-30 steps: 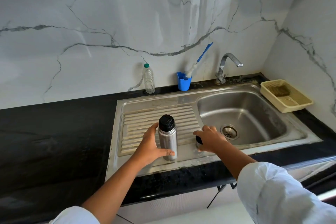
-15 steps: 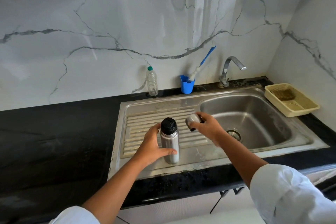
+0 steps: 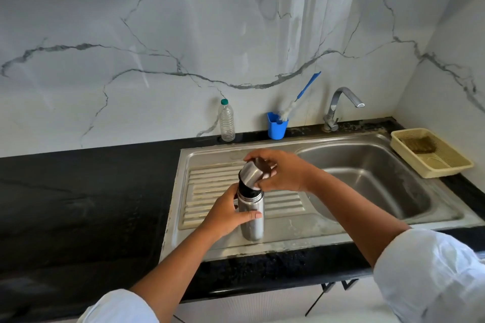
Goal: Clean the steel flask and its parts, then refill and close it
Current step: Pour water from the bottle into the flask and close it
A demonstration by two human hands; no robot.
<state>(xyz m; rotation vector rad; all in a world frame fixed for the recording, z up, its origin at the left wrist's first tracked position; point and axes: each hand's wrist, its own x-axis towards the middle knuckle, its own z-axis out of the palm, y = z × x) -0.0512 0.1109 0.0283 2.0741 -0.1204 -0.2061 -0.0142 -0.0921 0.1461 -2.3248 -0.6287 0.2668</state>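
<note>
The steel flask stands upright on the ribbed drainboard of the sink. My left hand grips its body from the left, thumb across the front. A black stopper sits in the flask's neck. My right hand holds the steel cup lid tilted over the stopper, its open end partly covering the black top.
The sink basin lies to the right, under the tap. A blue cup holding a bottle brush and a clear plastic bottle stand at the wall. A beige basket with a scrub pad sits far right. Black counter spreads left.
My right hand picked the steel cup lid up from the drainboard and carried it left, onto the top of the flask. My left hand kept its hold on the flask.
</note>
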